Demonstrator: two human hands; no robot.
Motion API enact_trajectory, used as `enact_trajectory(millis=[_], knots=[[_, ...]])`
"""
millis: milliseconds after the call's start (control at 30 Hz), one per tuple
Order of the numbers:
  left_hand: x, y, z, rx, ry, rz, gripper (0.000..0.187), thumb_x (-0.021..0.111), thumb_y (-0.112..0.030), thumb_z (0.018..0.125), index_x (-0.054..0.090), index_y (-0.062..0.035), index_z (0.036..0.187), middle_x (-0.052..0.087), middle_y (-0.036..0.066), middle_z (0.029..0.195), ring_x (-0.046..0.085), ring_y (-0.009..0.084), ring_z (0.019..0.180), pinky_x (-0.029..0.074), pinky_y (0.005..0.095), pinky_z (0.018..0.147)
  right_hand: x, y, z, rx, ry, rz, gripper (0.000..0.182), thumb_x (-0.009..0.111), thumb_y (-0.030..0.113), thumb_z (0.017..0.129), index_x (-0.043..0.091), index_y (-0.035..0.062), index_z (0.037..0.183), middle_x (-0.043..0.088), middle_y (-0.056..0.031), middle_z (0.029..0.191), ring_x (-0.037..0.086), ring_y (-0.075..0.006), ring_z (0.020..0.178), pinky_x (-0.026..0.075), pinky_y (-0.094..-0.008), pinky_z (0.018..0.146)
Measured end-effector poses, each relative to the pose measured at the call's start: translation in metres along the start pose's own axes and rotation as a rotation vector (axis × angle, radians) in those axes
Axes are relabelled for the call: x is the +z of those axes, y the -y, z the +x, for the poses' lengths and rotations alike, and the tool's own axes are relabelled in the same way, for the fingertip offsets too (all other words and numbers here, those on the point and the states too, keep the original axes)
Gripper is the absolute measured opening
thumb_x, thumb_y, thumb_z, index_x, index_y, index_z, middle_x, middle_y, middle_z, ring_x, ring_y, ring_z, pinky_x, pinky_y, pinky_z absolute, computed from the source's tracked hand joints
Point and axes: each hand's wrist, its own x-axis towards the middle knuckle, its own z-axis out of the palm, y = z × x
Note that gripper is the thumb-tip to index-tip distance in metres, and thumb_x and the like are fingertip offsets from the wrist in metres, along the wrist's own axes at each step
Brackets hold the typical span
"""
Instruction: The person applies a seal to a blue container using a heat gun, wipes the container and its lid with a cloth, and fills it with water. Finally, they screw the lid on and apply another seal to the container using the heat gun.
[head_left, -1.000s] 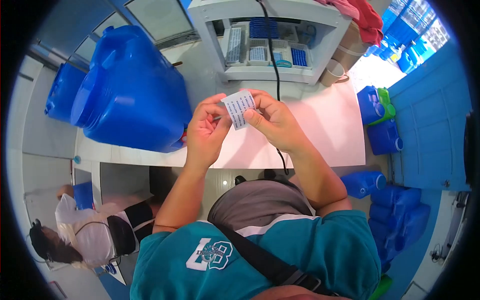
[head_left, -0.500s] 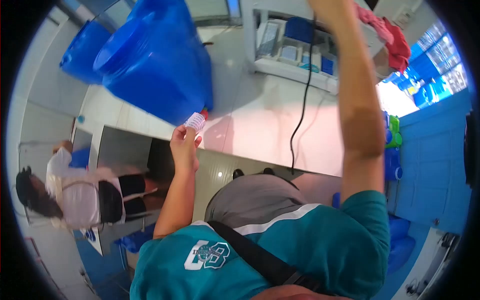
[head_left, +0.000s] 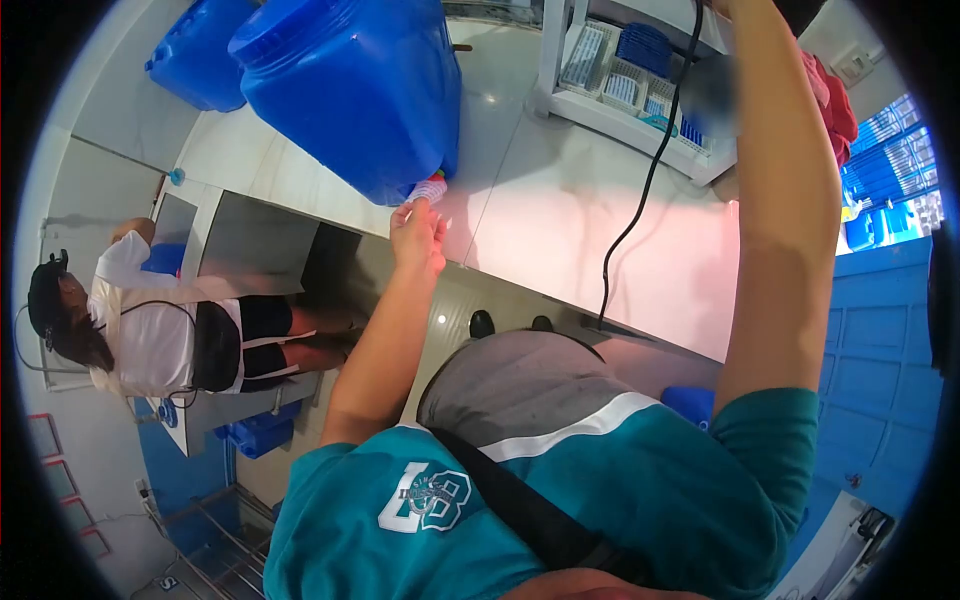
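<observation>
My left hand (head_left: 418, 235) pinches a small white piece with printed lines (head_left: 430, 190), which looks like a plastic seal or label. It is at the lower corner of a large blue water container (head_left: 355, 100), around or against a small red and green fitting (head_left: 440, 175). My right arm reaches up along the right side. Only the edge of my right hand (head_left: 722, 6) shows at the top of the view; its fingers are hidden. A black cord (head_left: 655, 165) runs up toward it, and a dark blurred object (head_left: 708, 95) shows beside the forearm.
A pale tiled counter (head_left: 570, 225) carries the container and a white rack (head_left: 625, 120) with small baskets. Another blue container (head_left: 205, 55) stands behind. At left, a person in white (head_left: 150, 340) works at a counter. A red cloth (head_left: 835, 110) hangs at right.
My left hand and the printed piece have moved up against the container's lower corner. My right arm now appears further right, and the view has shifted.
</observation>
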Motion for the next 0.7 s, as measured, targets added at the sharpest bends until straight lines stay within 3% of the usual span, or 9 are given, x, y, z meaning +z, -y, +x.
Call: enact_trajectory(millis=[200, 267, 333, 400, 467, 533, 600, 633, 700], knots=[[0.009, 0.012, 0.006, 0.238, -0.043, 0.233, 0.045, 0.077, -0.015, 0.085, 0.049, -0.0066, 0.119, 0.059, 0.010, 0.108, 0.059, 0.0193, 0.095, 0.052, 0.0307, 0.077, -0.030, 0.040, -0.095, -0.148, -0.073, 0.164, 0.069, 0.075, 0.039, 0.091, 0.048, 0.0042, 0.145, 0.060, -0.0097, 0.133, 0.064, -0.0264, 0.105, 0.054, -0.0390, 0.087], [0.007, 0.026, 0.015, 0.353, -0.015, 0.386, 0.046, 0.075, -0.012, 0.085, 0.047, -0.0033, 0.120, 0.059, 0.012, 0.110, 0.060, 0.0219, 0.098, 0.051, 0.0330, 0.080, -0.043, 0.036, -0.141, -0.434, 0.477, 0.542, 0.063, 0.072, 0.047, 0.088, 0.062, 0.0044, 0.133, 0.068, -0.0156, 0.128, 0.070, -0.0324, 0.098, 0.056, -0.0448, 0.084], [0.002, 0.042, 0.023, 0.466, 0.006, 0.536, 0.046, 0.074, -0.010, 0.086, 0.046, 0.0000, 0.122, 0.059, 0.014, 0.112, 0.060, 0.0245, 0.101, 0.051, 0.0352, 0.083, -0.046, 0.026, -0.153, -0.328, 0.600, 0.896, 0.061, 0.075, 0.031, 0.093, 0.050, -0.0050, 0.136, 0.068, -0.0159, 0.113, 0.062, -0.0172, 0.076, 0.053, -0.0304, 0.066], [-0.002, 0.056, 0.029, 0.779, -0.038, 0.633, 0.051, 0.069, -0.007, 0.087, 0.040, 0.0053, 0.127, 0.057, 0.019, 0.118, 0.059, 0.0277, 0.107, 0.050, 0.0384, 0.091, -0.069, 0.002, -0.167, -0.253, 0.969, 0.943, 0.067, 0.073, 0.039, 0.094, 0.046, -0.0048, 0.137, 0.064, -0.0250, 0.111, 0.069, -0.0335, 0.100, 0.058, -0.0348, 0.081], [0.000, 0.062, 0.022, 0.777, -0.008, 0.597, 0.054, 0.067, -0.005, 0.088, 0.035, 0.0055, 0.131, 0.055, 0.021, 0.121, 0.058, 0.0294, 0.110, 0.048, 0.0390, 0.095, -0.060, -0.001, -0.214, -0.438, 0.792, 0.576, 0.079, 0.076, 0.037, 0.090, 0.037, -0.0092, 0.141, 0.064, -0.0251, 0.111, 0.070, -0.0303, 0.098, 0.058, -0.0303, 0.078], [0.005, 0.061, 0.023, 0.763, 0.017, 0.568, 0.057, 0.064, -0.003, 0.089, 0.030, 0.0057, 0.134, 0.054, 0.022, 0.123, 0.057, 0.0311, 0.114, 0.046, 0.0395, 0.099, -0.044, -0.001, -0.265, -0.194, 0.426, 0.335, 0.079, 0.081, 0.033, 0.082, 0.041, -0.0076, 0.137, 0.064, -0.0223, 0.109, 0.070, -0.0271, 0.089, 0.058, -0.0306, 0.075], [0.007, 0.053, 0.019, 0.891, 0.114, 0.571, 0.065, 0.065, -0.002, 0.091, 0.022, 0.0041, 0.140, 0.051, 0.026, 0.131, 0.054, 0.0323, 0.121, 0.043, 0.0403, 0.105, -0.028, -0.014, -0.274, -0.193, 0.586, 0.281, 0.078, 0.084, 0.029, 0.076, 0.044, -0.0074, 0.132, 0.064, -0.0179, 0.106, 0.069, -0.0241, 0.082, 0.058, -0.0311, 0.076], [0.008, 0.051, 0.015, 0.866, 0.105, 0.588, 0.065, 0.065, -0.002, 0.091, 0.022, 0.0041, 0.140, 0.051, 0.026, 0.131, 0.054, 0.0323, 0.121, 0.043, 0.0403, 0.105, -0.017, -0.028, -0.282, -0.193, 0.528, 0.186, 0.072, 0.082, 0.042, 0.077, 0.050, -0.0043, 0.122, 0.063, -0.0135, 0.096, 0.067, -0.0181, 0.075, 0.057, -0.0301, 0.066], [0.020, 0.039, 0.001, 0.713, 0.062, 0.494, 0.064, 0.065, -0.003, 0.094, 0.022, 0.0040, 0.141, 0.050, 0.029, 0.135, 0.053, 0.0321, 0.125, 0.040, 0.0408, 0.109, -0.025, -0.082, -0.295, 0.039, 0.517, 0.087, 0.065, 0.083, 0.033, 0.079, 0.053, -0.0046, 0.123, 0.064, -0.0121, 0.099, 0.066, -0.0164, 0.074, 0.057, -0.0298, 0.072]])
